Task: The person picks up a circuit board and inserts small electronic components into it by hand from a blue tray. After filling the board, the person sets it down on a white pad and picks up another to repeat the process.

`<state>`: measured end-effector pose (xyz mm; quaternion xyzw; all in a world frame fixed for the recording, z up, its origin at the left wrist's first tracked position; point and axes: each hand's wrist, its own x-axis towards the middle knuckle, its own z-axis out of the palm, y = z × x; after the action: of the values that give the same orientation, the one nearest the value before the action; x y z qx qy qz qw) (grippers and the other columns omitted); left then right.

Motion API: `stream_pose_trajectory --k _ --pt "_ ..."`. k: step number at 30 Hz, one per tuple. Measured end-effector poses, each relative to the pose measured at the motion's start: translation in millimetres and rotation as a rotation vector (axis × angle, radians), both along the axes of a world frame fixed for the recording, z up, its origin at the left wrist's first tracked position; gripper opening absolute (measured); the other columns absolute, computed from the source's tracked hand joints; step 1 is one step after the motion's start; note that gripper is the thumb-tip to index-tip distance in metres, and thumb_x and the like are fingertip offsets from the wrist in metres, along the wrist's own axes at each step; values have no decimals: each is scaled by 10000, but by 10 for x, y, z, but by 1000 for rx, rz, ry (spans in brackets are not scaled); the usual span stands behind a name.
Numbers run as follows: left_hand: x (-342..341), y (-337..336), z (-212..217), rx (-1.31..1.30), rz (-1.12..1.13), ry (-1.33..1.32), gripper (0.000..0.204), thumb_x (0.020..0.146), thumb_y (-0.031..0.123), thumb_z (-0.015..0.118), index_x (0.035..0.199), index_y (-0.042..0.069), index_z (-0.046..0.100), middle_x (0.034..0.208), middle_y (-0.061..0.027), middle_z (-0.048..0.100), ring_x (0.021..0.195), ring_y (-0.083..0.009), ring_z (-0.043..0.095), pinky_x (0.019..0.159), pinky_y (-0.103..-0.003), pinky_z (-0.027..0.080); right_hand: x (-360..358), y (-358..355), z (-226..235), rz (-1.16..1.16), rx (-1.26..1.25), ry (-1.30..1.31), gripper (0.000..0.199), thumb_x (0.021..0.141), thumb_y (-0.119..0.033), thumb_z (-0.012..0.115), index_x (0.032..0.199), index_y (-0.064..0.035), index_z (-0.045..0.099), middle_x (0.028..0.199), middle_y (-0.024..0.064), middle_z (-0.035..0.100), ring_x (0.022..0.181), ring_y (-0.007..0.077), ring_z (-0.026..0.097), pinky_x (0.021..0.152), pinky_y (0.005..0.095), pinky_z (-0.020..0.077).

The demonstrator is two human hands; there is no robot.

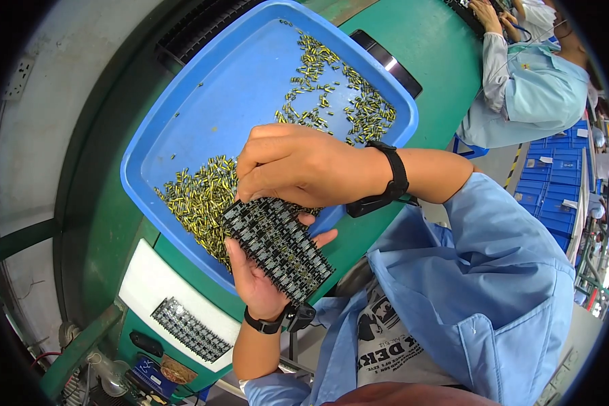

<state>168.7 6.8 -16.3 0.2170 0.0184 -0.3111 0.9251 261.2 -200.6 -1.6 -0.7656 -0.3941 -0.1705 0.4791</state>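
At the centre of the frame the left hand (pixel 254 277) cradles a dark circuit board (pixel 277 247) from below, palm up, fingers curled along its edges so the board lies tilted over the near rim of the blue tray (pixel 183 115). The right hand (pixel 298 166) comes in from the right and hangs over the board's upper end, fingers bunched and pointing down at it; whether they pinch one of the small parts I cannot tell, since the fingertips are hidden behind the knuckles. Yellow components (pixel 199 196) lie heaped in the tray just left of the board, with more scattered toward the upper right. A second board (pixel 189 329) rests on a white pad at lower left on the green counter (pixel 446 61).

This looks like the placing step: a component being set into the board. The next move likely calls for a steady board and a fine, upright pinch.
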Motion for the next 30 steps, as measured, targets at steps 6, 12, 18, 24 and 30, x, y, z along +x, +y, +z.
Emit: stream_pose_trajectory --k 6,12,18,24,30 --pt "1 -1 12 1 5 24 853 1107 737 217 1631 87 393 1497 -169 581 1348 -361 610 1117 -761 497 5 7 8 -7 13 -3 186 906 -64 823 1082 -97 773 1064 31 697 941 268 654 791 385 541" --pt "5 0 -1 3 -5 2 852 1108 735 216 1629 86 395 1492 -183 581 1356 -363 605 1117 -762 497 14 -6 3 5 18 4 178 909 -64 824 1076 -94 771 1058 31 696 940 266 654 790 385 541" --pt "7 -15 24 0 -13 -3 851 1110 732 218 1622 79 408 1473 -192 592 1363 -363 600 1122 -755 498 6 -13 9 -30 -47 -61 238 847 -48 825 1071 -94 758 1064 25 692 944 262 655 793 385 530" --pt "18 -32 37 -12 1 23 854 1110 730 229 1627 73 406 1474 -190 594 1362 -362 603 1122 -745 505 -21 -64 146 -22 -252 -158 254 824 -42 795 1070 -83 743 1075 14 690 963 244 657 787 376 497" --pt "39 -5 48 15 0 78 805 1115 717 255 1682 153 344 1528 -158 572 1358 -370 607 1080 -769 523 2 -57 50 -7 -225 -180 291 815 -66 789 1103 -84 756 1117 15 685 1012 229 657 786 373 483"
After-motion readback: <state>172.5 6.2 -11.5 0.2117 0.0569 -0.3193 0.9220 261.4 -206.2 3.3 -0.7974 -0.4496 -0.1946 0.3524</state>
